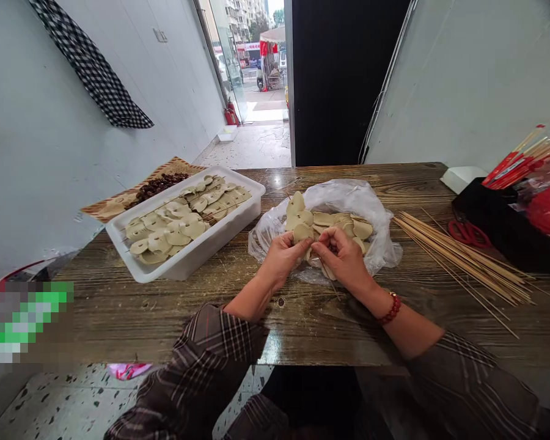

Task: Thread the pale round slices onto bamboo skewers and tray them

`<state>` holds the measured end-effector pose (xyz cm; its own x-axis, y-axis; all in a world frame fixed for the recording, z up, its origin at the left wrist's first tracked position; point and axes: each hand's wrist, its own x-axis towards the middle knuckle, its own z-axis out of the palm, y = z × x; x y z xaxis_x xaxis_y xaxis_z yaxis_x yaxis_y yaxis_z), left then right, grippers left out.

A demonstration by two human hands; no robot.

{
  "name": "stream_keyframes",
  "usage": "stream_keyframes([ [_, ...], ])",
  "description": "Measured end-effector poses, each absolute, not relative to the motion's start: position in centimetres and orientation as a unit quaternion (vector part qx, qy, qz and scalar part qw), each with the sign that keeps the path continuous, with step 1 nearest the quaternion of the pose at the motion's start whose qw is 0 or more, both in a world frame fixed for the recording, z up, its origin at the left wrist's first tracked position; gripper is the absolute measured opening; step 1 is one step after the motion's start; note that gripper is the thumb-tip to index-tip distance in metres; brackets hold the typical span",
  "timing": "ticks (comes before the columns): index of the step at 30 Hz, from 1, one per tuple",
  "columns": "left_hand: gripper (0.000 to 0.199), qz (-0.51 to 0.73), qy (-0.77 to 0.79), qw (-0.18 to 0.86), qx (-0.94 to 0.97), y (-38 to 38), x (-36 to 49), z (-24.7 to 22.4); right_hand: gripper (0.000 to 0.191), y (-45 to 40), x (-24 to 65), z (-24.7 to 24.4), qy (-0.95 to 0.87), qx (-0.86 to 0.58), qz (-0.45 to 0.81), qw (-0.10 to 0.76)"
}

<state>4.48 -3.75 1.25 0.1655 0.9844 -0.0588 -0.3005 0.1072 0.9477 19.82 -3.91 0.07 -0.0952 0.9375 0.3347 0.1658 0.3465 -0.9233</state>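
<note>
Both my hands work above an opened clear plastic bag [268, 229] that holds pale, thin, round slices [362, 229]. My left hand [284, 256] is closed on several of these slices threaded on a bamboo skewer, the skewered slices [297, 214] standing up over its fingers. Close to my left thumb, my right hand [341, 253] is closed in a pinch, apparently on the lower part of the skewer [333, 286]. Its fingers hide the exact grip. To the left, a white plastic tub [187, 263] holds rows of filled skewers [169, 229].
Loose bamboo skewers [467, 260] lie to the right, with red-handled scissors [470, 233] beside a black box [499, 214]. Behind the tub, dark reddish-brown pieces [158, 186] rest on patterned paper [105, 205]. The wooden table's front edge [339, 365] runs close to me.
</note>
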Motion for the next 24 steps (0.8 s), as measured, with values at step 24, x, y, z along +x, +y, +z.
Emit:
stream_keyframes([
  [24, 0.027, 0.353, 0.477, 0.424, 0.684, -4.6, 4.6, 2.4, 0.035, -2.6, 21.6, 1.3, -0.464, -0.395, 0.651, 0.453],
])
